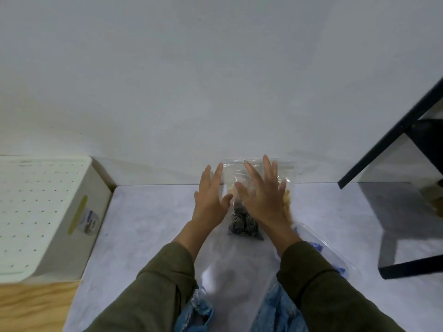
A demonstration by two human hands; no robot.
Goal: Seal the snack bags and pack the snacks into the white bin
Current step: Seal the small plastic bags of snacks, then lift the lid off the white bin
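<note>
A clear zip bag [286,173] of dark round snacks [243,224] and pale yellow ones stands against the wall at the floor's far edge. My right hand [262,194] lies flat on the bag's front, fingers straight and spread. My left hand [211,197] is open beside the bag's left edge, its thumb reaching toward the bag. A second clear bag [335,257] with blue-wrapped snacks lies under my right forearm. The white bin [79,212], its lid perforated, sits at the left.
A black table leg and foot [393,267] stand at the right on the grey floor. A wooden surface [33,305] lies in front of the bin. My knees in blue jeans [196,312] are at the bottom.
</note>
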